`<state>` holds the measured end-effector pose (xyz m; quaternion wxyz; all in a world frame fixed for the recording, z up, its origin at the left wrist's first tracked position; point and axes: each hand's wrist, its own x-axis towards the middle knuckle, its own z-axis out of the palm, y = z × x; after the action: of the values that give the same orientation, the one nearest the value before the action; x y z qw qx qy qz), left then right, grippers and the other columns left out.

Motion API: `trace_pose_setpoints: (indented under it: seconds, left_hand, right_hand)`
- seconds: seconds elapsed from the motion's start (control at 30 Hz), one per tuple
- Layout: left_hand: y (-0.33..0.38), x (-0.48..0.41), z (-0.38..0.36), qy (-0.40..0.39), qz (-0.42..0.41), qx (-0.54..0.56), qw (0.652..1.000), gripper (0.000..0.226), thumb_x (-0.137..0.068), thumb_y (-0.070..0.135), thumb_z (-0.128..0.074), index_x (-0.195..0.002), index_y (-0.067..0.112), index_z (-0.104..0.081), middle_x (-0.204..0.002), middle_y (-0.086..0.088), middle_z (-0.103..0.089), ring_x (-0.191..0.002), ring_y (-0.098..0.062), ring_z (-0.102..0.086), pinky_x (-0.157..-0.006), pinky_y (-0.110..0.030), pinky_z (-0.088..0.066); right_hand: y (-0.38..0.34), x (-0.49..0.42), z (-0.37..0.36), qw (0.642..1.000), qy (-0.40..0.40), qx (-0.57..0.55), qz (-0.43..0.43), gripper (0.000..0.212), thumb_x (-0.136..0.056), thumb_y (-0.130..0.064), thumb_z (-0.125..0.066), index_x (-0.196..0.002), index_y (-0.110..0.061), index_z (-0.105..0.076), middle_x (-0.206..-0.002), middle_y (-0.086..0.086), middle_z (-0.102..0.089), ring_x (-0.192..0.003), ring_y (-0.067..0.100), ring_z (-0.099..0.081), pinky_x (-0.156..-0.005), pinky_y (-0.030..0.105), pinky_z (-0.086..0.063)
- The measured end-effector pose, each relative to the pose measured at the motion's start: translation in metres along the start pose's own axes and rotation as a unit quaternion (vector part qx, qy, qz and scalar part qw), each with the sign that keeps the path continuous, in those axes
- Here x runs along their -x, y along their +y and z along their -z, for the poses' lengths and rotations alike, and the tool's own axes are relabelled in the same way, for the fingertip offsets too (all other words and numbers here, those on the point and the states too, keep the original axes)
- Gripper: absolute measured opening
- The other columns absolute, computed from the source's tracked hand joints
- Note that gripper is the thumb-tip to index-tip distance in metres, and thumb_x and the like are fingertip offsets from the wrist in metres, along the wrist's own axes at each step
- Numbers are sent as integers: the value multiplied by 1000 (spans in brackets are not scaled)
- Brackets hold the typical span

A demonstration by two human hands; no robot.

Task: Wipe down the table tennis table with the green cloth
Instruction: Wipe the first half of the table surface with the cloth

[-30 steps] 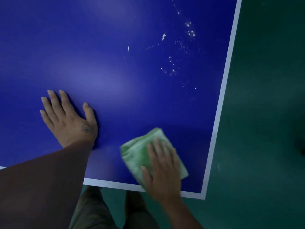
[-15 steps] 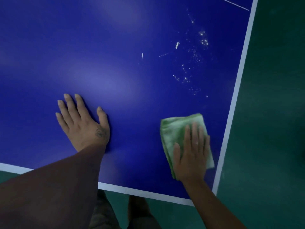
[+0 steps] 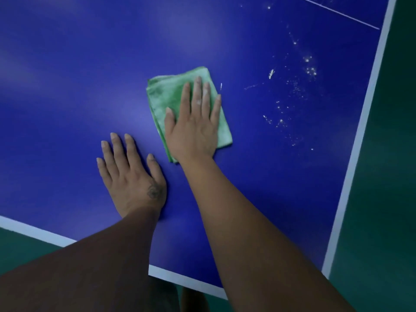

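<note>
The blue table tennis table (image 3: 67, 64) with white edge lines fills most of the view. A folded green cloth (image 3: 166, 93) lies flat on it near the middle. My right hand (image 3: 194, 124) presses on the cloth with straight, spread fingers and covers its near right part. My left hand (image 3: 130, 174) rests flat on the bare blue surface, just left of and nearer than the cloth, fingers straight. White specks and smears (image 3: 292, 91) dot the table to the right of the cloth, toward the right edge.
The table's near edge (image 3: 33, 231) and right edge (image 3: 360, 136) meet at a corner at the lower right. Dark green floor (image 3: 387, 176) lies beyond both edges. My legs show under the near edge.
My right hand has slid the cloth from near the corner away from me and leftward toward the table's middle. My left hand has stayed flat on the table.
</note>
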<state>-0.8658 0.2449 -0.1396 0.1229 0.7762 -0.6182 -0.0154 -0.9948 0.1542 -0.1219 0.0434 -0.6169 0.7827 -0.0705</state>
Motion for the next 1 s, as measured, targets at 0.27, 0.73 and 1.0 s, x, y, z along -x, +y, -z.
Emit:
trace_pose_setpoints:
  seconds: [0.27, 0.73, 1.0]
  left_hand:
    - [2, 1, 5, -12, 4, 15, 1000, 70, -109, 45, -39, -169, 10, -33, -179, -13, -22, -168, -32, -12, -136, -51, -5]
    - [5, 2, 7, -12, 7, 21, 1000, 69, -109, 44, -37, -169, 10, -32, -179, -13, -21, -168, -33, -12, -136, -53, -6]
    - [3, 2, 7, -16, 7, 20, 1000, 70, -110, 46, -35, -170, 11, -30, -180, -13, -20, -168, -32, -11, -136, -52, -5]
  right_hand:
    - [69, -13, 12, 999, 23, 2, -24, 75, -111, -57, -30, -172, -14, -27, -181, 8, -17, -168, 26, -13, -136, 53, -5]
    - [90, 42, 22, 982, 18, 18, -185, 77, -113, -54, -22, -173, -8, -13, -182, 14, -4, -169, 31, -3, -135, 57, -1]
    - [140, 85, 20, 1000, 20, -14, -12, 73, -112, -57, -34, -172, -16, -27, -182, 6, -16, -169, 26, -11, -137, 51, -9]
